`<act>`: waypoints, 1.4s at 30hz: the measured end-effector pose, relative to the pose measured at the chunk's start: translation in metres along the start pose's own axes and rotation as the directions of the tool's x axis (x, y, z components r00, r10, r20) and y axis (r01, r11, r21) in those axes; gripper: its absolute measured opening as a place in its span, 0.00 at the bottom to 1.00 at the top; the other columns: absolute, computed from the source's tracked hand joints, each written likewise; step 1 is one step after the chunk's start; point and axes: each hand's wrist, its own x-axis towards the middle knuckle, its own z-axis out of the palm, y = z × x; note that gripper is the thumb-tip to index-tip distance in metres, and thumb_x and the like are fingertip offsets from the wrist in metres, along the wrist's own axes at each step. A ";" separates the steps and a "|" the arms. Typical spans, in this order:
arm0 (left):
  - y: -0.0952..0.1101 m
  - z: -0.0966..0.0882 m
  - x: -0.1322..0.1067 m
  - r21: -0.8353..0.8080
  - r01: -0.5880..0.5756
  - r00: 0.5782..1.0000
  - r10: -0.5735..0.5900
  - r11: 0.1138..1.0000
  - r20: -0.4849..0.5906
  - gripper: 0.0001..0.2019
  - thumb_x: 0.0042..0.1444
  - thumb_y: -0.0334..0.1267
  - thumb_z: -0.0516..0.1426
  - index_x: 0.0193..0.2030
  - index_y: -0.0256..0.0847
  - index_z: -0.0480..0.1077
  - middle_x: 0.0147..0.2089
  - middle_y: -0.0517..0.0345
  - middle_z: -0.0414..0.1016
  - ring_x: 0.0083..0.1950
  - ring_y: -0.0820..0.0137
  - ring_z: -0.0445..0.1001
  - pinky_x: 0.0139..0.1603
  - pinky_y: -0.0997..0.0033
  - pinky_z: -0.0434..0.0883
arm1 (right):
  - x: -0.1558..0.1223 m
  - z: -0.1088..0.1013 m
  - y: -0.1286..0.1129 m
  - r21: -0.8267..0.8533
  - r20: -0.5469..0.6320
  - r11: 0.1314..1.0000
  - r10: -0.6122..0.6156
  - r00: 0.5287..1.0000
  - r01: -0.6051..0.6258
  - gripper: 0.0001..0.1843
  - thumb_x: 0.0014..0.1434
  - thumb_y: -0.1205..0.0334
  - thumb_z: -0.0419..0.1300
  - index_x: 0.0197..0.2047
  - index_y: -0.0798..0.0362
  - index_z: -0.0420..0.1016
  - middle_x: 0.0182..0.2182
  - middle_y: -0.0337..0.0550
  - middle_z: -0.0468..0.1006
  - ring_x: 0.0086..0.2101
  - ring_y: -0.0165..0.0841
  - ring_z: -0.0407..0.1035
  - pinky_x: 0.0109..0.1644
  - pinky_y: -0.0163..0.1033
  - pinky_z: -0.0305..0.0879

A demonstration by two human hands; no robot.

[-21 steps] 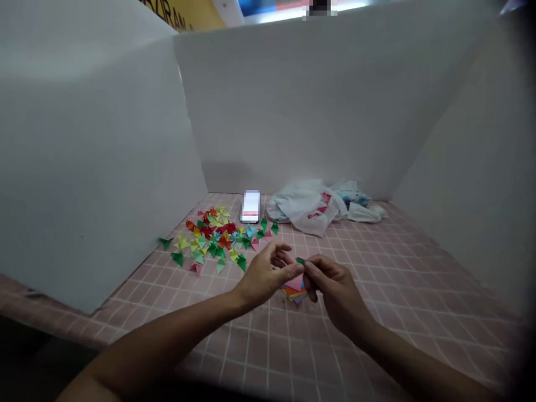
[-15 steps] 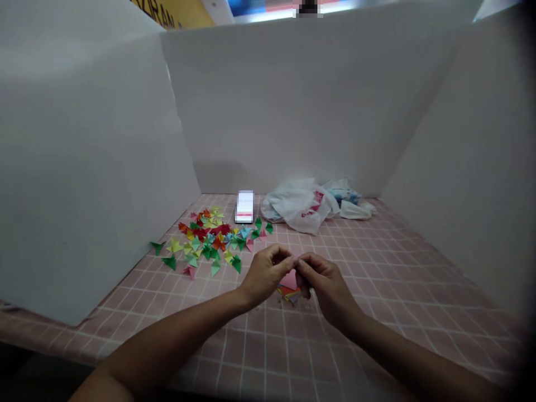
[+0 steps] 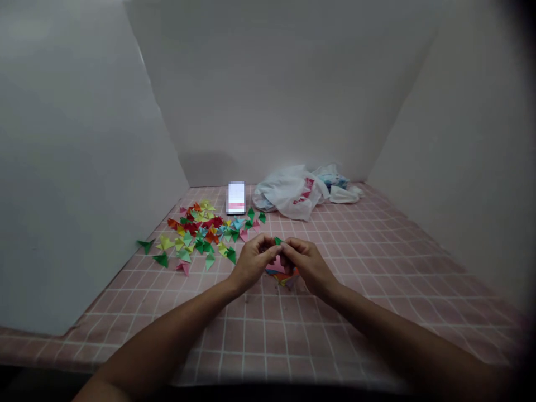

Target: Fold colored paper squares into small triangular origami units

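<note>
My left hand (image 3: 253,261) and my right hand (image 3: 309,265) meet over the middle of the table, fingertips together. Between them they pinch a small piece of green folded paper (image 3: 278,240), of which only a tip shows. Just under the hands lies a stack of coloured paper sheets (image 3: 275,264), pink on top with orange, yellow and blue edges, partly covered by my fingers. To the left spreads a group of folded paper butterflies (image 3: 200,244) in red, yellow, green, pink and blue.
Behind the folded papers a lit phone (image 3: 236,198) stands upright. A white plastic bag (image 3: 288,192) with red print lies at the back, beside crumpled white wrapping (image 3: 345,194). White panels (image 3: 276,95) enclose the pink checked tablecloth (image 3: 377,268) on three sides.
The view has tilted down and shifted slightly right. Both hands stay together, and a green paper tip now shows between the fingers. The folded papers, phone and bag lie as before.
</note>
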 end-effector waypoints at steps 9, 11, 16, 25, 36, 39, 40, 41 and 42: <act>-0.005 -0.002 0.000 0.119 0.005 1.000 -0.008 0.993 0.027 0.11 0.54 0.44 0.63 0.33 0.37 0.73 0.29 0.61 0.72 0.30 0.73 0.71 0.31 0.73 0.69 | -0.002 -0.013 0.015 0.015 -0.007 0.996 -0.089 0.996 0.089 0.16 0.57 0.50 0.69 0.28 0.53 0.74 0.21 0.34 0.72 0.20 0.26 0.64 0.26 0.33 0.62; -0.007 0.000 -0.001 0.070 0.037 0.998 -0.040 0.997 0.042 0.12 0.53 0.44 0.64 0.34 0.37 0.73 0.29 0.60 0.74 0.30 0.72 0.72 0.32 0.73 0.70 | -0.003 -0.017 0.015 -0.002 -0.014 0.995 -0.095 0.995 0.095 0.17 0.58 0.49 0.68 0.28 0.53 0.75 0.21 0.35 0.72 0.21 0.27 0.65 0.26 0.33 0.62; -0.011 0.002 -0.001 0.048 0.070 0.998 -0.070 0.996 0.003 0.12 0.52 0.43 0.65 0.31 0.37 0.71 0.26 0.61 0.72 0.27 0.74 0.70 0.31 0.74 0.68 | -0.002 -0.019 0.019 -0.118 -0.017 0.988 -0.102 0.995 0.099 0.17 0.58 0.48 0.66 0.28 0.53 0.74 0.20 0.35 0.71 0.21 0.27 0.64 0.25 0.34 0.60; -0.012 0.003 -0.005 0.045 0.045 0.998 -0.043 0.998 -0.043 0.13 0.53 0.45 0.65 0.29 0.37 0.72 0.25 0.63 0.70 0.27 0.74 0.68 0.30 0.74 0.65 | -0.007 -0.015 0.023 -0.232 0.048 0.960 -0.149 0.988 0.156 0.16 0.63 0.53 0.60 0.26 0.50 0.71 0.18 0.36 0.73 0.19 0.29 0.66 0.24 0.34 0.61; -0.017 0.005 -0.006 -0.112 0.087 0.994 -0.093 0.990 -0.051 0.12 0.52 0.43 0.66 0.28 0.37 0.72 0.26 0.63 0.70 0.28 0.75 0.67 0.32 0.75 0.66 | -0.011 -0.013 0.022 -0.191 0.049 0.979 -0.066 0.997 0.074 0.17 0.63 0.50 0.62 0.26 0.49 0.68 0.18 0.36 0.72 0.17 0.29 0.65 0.21 0.34 0.59; -0.023 0.006 -0.005 -0.245 0.154 0.986 -0.166 0.957 -0.029 0.14 0.50 0.45 0.68 0.31 0.38 0.72 0.28 0.64 0.71 0.29 0.77 0.68 0.33 0.76 0.66 | -0.010 -0.014 0.023 -0.150 0.068 0.988 -0.028 0.997 0.038 0.18 0.62 0.48 0.63 0.26 0.50 0.68 0.17 0.35 0.71 0.18 0.28 0.64 0.21 0.33 0.59; -0.024 0.006 -0.005 -0.282 0.174 0.982 -0.188 0.944 -0.024 0.14 0.50 0.46 0.69 0.32 0.38 0.72 0.28 0.65 0.70 0.29 0.77 0.68 0.33 0.77 0.66 | -0.010 -0.014 0.023 -0.127 0.079 0.992 -0.014 0.997 0.024 0.19 0.62 0.47 0.63 0.26 0.50 0.69 0.17 0.35 0.71 0.18 0.28 0.64 0.22 0.33 0.59; -0.024 0.007 -0.005 -0.309 0.192 0.978 -0.207 0.931 -0.018 0.15 0.49 0.46 0.69 0.32 0.38 0.72 0.28 0.65 0.70 0.28 0.77 0.68 0.33 0.77 0.66 | -0.010 -0.014 0.024 -0.092 0.094 0.996 0.002 0.996 0.007 0.19 0.62 0.46 0.64 0.27 0.50 0.69 0.18 0.35 0.72 0.18 0.28 0.64 0.22 0.33 0.60; -0.023 0.007 -0.005 -0.333 0.208 0.974 -0.224 0.920 -0.011 0.16 0.47 0.46 0.70 0.32 0.38 0.71 0.27 0.65 0.70 0.28 0.77 0.68 0.32 0.77 0.66 | -0.009 -0.015 0.025 -0.049 0.115 0.999 0.019 0.993 -0.013 0.20 0.62 0.44 0.63 0.28 0.50 0.70 0.18 0.35 0.72 0.18 0.28 0.64 0.22 0.33 0.60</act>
